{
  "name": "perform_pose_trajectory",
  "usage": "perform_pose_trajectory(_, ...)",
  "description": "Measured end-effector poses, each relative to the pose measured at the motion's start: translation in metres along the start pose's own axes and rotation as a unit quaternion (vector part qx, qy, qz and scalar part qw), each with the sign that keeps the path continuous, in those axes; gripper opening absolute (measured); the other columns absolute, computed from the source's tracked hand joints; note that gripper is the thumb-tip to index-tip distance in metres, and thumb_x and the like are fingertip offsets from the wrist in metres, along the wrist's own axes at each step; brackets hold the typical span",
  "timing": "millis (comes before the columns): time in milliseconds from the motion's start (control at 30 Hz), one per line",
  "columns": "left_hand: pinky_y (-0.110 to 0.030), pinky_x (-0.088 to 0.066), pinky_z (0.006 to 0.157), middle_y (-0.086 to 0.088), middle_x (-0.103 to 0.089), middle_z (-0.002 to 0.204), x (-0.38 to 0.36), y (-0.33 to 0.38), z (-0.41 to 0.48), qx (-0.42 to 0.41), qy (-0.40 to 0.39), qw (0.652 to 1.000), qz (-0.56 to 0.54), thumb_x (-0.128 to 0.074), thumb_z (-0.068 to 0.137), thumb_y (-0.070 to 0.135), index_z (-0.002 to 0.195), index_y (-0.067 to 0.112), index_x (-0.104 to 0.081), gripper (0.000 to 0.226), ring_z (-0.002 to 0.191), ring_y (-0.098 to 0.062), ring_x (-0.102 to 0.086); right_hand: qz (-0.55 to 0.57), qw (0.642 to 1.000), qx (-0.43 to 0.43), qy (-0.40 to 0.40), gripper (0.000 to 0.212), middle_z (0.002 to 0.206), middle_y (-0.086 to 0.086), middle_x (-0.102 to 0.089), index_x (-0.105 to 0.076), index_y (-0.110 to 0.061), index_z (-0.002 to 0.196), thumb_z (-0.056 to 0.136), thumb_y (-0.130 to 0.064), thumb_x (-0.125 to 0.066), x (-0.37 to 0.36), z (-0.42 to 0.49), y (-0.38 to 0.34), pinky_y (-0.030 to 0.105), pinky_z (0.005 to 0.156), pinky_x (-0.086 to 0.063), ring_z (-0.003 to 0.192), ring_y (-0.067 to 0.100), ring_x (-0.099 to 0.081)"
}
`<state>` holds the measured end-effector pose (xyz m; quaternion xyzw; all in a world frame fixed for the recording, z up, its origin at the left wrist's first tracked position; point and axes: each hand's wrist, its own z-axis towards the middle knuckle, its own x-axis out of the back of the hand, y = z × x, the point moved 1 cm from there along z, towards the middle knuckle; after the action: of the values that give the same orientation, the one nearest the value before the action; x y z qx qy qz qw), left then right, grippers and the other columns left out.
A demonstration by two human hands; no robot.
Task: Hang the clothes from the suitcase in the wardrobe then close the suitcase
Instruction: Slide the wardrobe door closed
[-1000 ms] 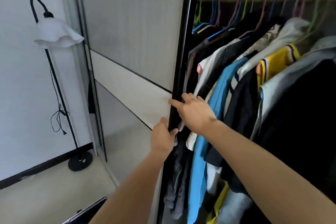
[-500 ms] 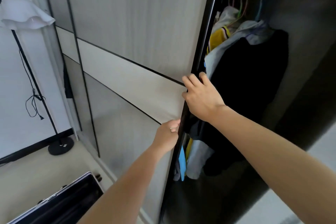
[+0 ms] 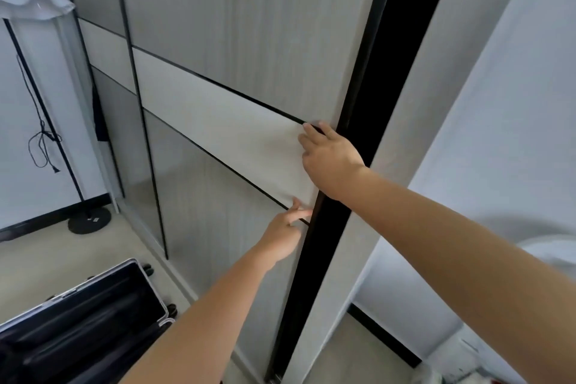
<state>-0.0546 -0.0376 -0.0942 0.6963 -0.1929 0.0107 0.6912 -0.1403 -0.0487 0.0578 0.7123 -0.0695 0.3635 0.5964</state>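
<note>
The wardrobe's grey sliding door (image 3: 249, 56) fills the middle of the head view, with only a narrow dark gap (image 3: 402, 40) left at its right edge. No clothes show inside. My right hand (image 3: 327, 156) lies flat on the door's pale band beside the black edge strip. Lower down, my left hand (image 3: 285, 232) touches the door with straight fingers. A black suitcase (image 3: 78, 327) with a silver rim lies open on the floor at the lower left, its inside dark.
A floor lamp with a white shade (image 3: 28, 0) and round black base (image 3: 88, 223) stands by the left wall, its cord hanging. A white wall (image 3: 498, 103) runs along the right. Something white (image 3: 558, 252) shows at the right edge.
The sliding door has travelled right, covering the hanging clothes. Both hands moved with it; they gripped its edge before and now lie flat on its face.
</note>
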Motion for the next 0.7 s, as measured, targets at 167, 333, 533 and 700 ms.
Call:
perform_pose_trajectory(167, 0.008, -0.032, 0.063, 0.020, -0.008, 0.157, -0.036, 0.011, -0.022, 0.004, -0.028, 0.999, 0.038, -0.023, 0.084, -0.020, 0.137, 0.024, -0.050, 0.074, 0.145, -0.008, -0.014, -0.042, 0.997, -0.015, -0.058, 0.049, 0.161, 0.020, -0.006, -0.030, -0.011, 0.151, 0.104, -0.027, -0.026, -0.005, -0.030, -0.001, 0.049, 0.121, 0.002, 0.149, 0.038, 0.004)
perform_pose_trajectory(333, 0.012, -0.025, 0.067, 0.018, -0.007, 0.158, -0.056, 0.024, -0.041, 0.017, -0.051, 0.997, 0.061, -0.020, 0.080, -0.021, 0.143, 0.019, -0.043, 0.079, 0.145, -0.007, -0.012, -0.081, 0.992, -0.020, -0.091, 0.047, 0.154, 0.016, -0.032, -0.041, -0.013, 0.146, 0.104, -0.033, -0.032, -0.004, -0.050, -0.008, 0.052, 0.118, 0.001, 0.147, 0.040, -0.013)
perform_pose_trajectory(533, 0.010, -0.024, 0.057, 0.018, -0.007, 0.158, -0.065, 0.030, -0.046, 0.036, -0.043, 0.997, 0.060, -0.020, 0.083, -0.015, 0.149, 0.023, -0.032, 0.077, 0.138, -0.006, -0.027, -0.076, 0.992, -0.034, -0.091, 0.050, 0.158, 0.016, -0.025, -0.036, -0.014, 0.149, 0.104, -0.035, -0.028, -0.005, -0.060, -0.005, 0.050, 0.119, -0.002, 0.148, 0.038, -0.008)
perform_pose_trajectory(700, -0.009, -0.039, 0.083, 0.009, -0.017, 0.159, -0.065, 0.019, -0.054, 0.046, -0.007, 0.996, 0.069, -0.023, 0.087, -0.007, 0.150, 0.024, -0.031, 0.070, 0.136, -0.013, -0.034, -0.062, 0.994, -0.036, -0.078, 0.049, 0.158, 0.017, -0.023, -0.036, -0.014, 0.148, 0.103, -0.032, -0.028, -0.008, -0.062, -0.006, 0.050, 0.120, -0.003, 0.148, 0.037, -0.009)
